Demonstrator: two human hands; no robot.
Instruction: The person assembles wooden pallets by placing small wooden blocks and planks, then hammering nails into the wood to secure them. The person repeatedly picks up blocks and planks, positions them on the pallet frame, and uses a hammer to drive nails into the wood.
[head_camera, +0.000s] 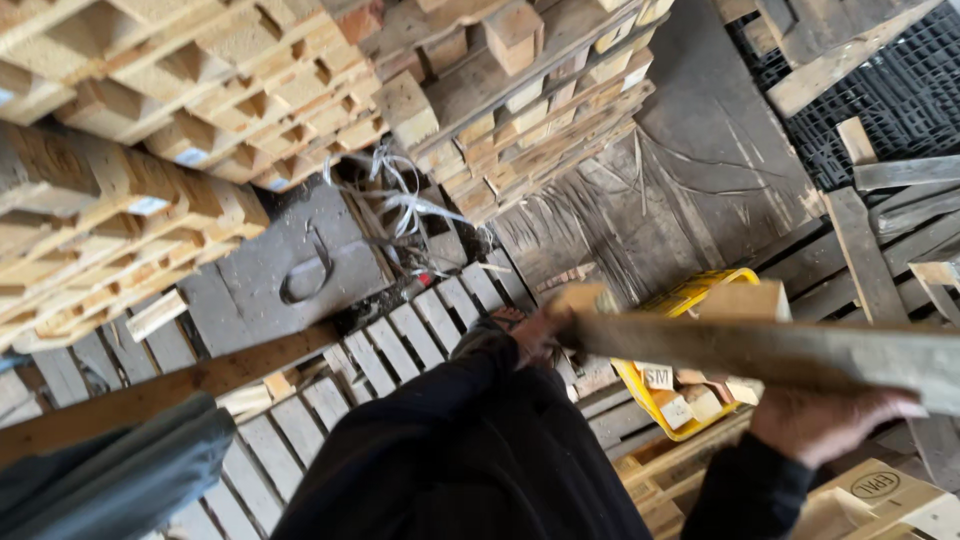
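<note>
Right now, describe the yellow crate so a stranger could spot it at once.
Start at the long grey plank held across the lower right by the right hand. Just behind it sits the yellow crate, partly hidden, with small wood blocks inside. It is the only bright plastic thing among bare wooden pallets.

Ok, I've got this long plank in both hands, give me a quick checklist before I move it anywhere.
1. Left hand gripping the plank at its far end: ok.
2. Right hand supporting it from below: ok.
3. Plank clear of the yellow crate below: cannot tell.
4. Footing: slatted pallets with gaps, loose white strapping nearby: not ok.
5. Pallet stacks close on the left, little swing room: not ok.
</note>
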